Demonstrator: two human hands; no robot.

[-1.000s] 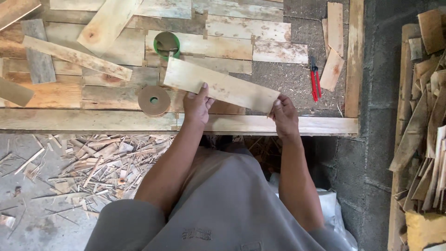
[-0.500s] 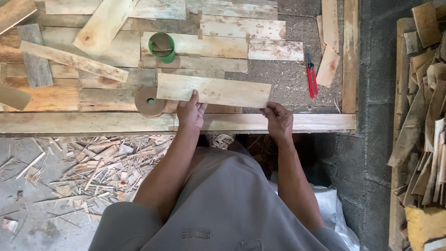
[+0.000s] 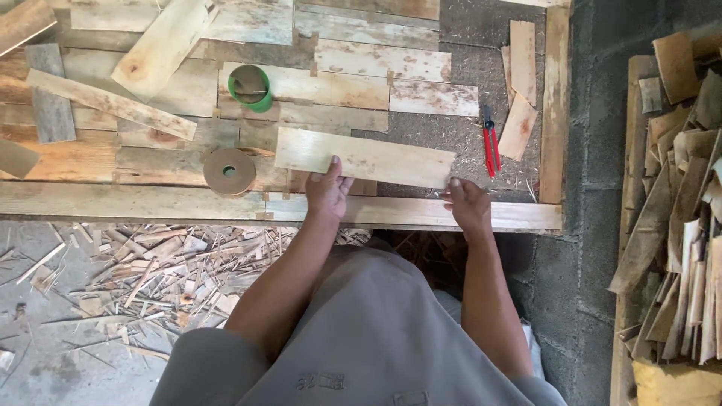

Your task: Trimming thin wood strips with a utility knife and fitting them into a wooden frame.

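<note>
Holding a pale board (image 3: 365, 156) now nearly level, left hand (image 3: 328, 189) fingers spread on it, right hand (image 3: 468, 201) fingers seemingly gripping its edge.

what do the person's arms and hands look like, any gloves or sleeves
Both arms are bare from above the elbow down: no sleeves, no gloves. The left hand and right hand show no rings, watch or bands that can be made out. The only clothing in view is a grey garment below the arms.
</note>
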